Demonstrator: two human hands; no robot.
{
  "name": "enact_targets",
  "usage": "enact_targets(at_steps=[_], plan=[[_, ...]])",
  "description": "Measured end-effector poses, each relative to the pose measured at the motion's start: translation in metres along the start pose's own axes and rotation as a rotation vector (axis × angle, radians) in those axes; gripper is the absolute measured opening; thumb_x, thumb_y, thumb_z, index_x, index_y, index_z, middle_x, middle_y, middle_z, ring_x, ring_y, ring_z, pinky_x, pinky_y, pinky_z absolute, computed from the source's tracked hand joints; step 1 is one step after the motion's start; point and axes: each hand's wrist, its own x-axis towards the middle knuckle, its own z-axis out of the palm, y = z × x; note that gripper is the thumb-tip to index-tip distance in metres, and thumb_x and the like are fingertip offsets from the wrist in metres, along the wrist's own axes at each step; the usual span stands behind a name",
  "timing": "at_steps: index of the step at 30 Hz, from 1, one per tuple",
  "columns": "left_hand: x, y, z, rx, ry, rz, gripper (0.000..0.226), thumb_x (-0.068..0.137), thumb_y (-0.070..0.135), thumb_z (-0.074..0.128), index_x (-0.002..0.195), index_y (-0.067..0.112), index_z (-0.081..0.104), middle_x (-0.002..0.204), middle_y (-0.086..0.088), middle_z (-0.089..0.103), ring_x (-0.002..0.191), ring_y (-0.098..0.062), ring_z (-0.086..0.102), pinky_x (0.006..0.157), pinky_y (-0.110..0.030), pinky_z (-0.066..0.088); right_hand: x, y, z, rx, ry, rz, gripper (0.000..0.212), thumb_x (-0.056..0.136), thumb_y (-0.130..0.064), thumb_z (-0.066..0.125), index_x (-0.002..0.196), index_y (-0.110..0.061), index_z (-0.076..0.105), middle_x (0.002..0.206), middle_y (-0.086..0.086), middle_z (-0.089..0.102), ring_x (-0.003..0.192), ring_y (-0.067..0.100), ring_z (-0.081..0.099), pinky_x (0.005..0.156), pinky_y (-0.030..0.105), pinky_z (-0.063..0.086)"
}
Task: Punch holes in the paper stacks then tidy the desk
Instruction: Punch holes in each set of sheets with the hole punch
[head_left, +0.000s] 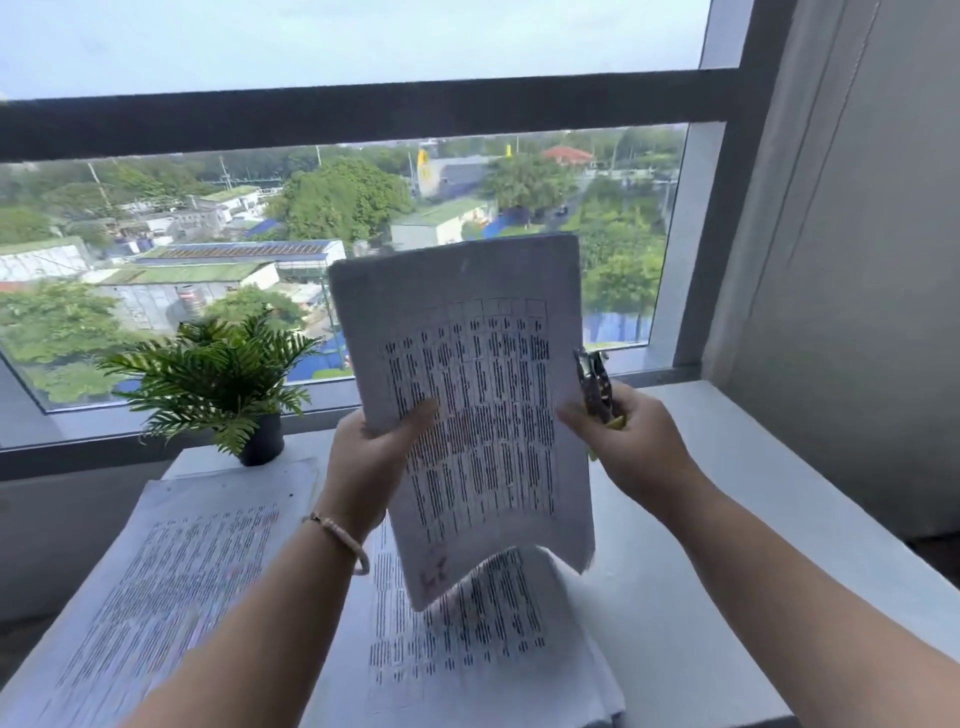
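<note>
Head view. Left hand (371, 457) at about 9 o'clock of the raised paper stack (467, 415), thumb over the printed face, fingers (415, 415) curled round the left edge, holding it upright and clear of the tabletop (701, 493). Stack's lower end bows and curls toward the camera; red marks near its bottom left corner. Beaded bracelet (340, 540) on the left wrist.

Right hand (623, 447) at 3 o'clock of the same stack, fingers wrapped round a metal hole punch (595, 382) with a yellow-green grip showing under the palm. Punch head points up, sitting at the stack's right edge; whether its mouth is actually over the paper, can't tell, blurred. Right fingertips touch the stack's right edge.

Below the raised stack, at 6 o'clock, a second printed stack (467, 639) lies flat on the tabletop, sheets fanned a bit at the right side. A third printed stack (171, 582) lies flat at 8 o'clock, beside the left forearm, partly covered by it.

Small potted fern (218, 374) in a dark pot at 10 o'clock, at the tabletop's far left corner, near the third stack's far edge. Behind it the window (363, 208) with dark frame, rooftops and trees outside. Grey wall (857, 260) at 2 o'clock.
</note>
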Motion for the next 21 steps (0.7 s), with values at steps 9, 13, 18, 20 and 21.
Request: enact_targets(at_steps=[9, 13, 18, 20, 21], plan=[[0.017, 0.023, -0.033, 0.049, -0.105, -0.089, 0.016, 0.083, 0.013, 0.068, 0.092, 0.0, 0.069, 0.088, -0.017, 0.072, 0.08, -0.03, 0.07, 0.072, -0.039, 0.06, 0.015, -0.018, -0.012, 0.142, -0.06, 0.196, 0.014, 0.085, -0.022, 0.072, 0.086, -0.01, 0.065, 0.072, 0.007, 0.062, 0.053, 0.005, 0.058, 0.056, 0.032, 0.058], [0.012, -0.005, -0.036, -0.092, -0.124, -0.391, 0.025, 0.086, 0.01, 0.065, 0.1, -0.01, 0.062, 0.089, -0.024, 0.07, 0.074, -0.033, 0.069, 0.069, -0.043, 0.06, 0.028, -0.003, -0.034, -0.125, -0.319, 0.425, 0.048, 0.073, -0.048, 0.073, 0.091, -0.003, 0.065, 0.08, 0.01, 0.072, 0.071, 0.023, 0.066, 0.075, 0.041, 0.052], [-0.01, -0.055, -0.031, -0.158, -0.147, -0.634, 0.026, 0.087, 0.01, 0.063, 0.106, -0.008, 0.059, 0.091, -0.024, 0.07, 0.069, -0.033, 0.07, 0.058, -0.041, 0.059, 0.031, 0.02, -0.045, -0.89, -0.586, 0.412, 0.059, 0.081, -0.071, 0.053, 0.071, -0.012, 0.056, 0.077, 0.004, 0.073, 0.052, 0.02, 0.056, 0.057, 0.024, 0.046], [-0.015, -0.067, -0.029, -0.149, -0.164, -0.677, 0.033, 0.085, 0.01, 0.065, 0.111, -0.009, 0.056, 0.101, -0.029, 0.067, 0.074, -0.035, 0.069, 0.061, -0.042, 0.06, 0.032, 0.031, -0.044, -0.983, -0.612, 0.438, 0.064, 0.08, -0.076, 0.047, 0.07, -0.013, 0.054, 0.072, 0.004, 0.07, 0.045, 0.02, 0.052, 0.055, 0.025, 0.046], [-0.017, -0.072, -0.027, -0.148, -0.169, -0.681, 0.039, 0.082, 0.011, 0.068, 0.113, -0.01, 0.056, 0.105, -0.031, 0.065, 0.077, -0.036, 0.068, 0.065, -0.045, 0.06, 0.033, 0.034, -0.044, -1.01, -0.608, 0.457, 0.066, 0.079, -0.078, 0.046, 0.071, -0.013, 0.055, 0.069, 0.004, 0.068, 0.043, 0.019, 0.05, 0.053, 0.024, 0.044]])
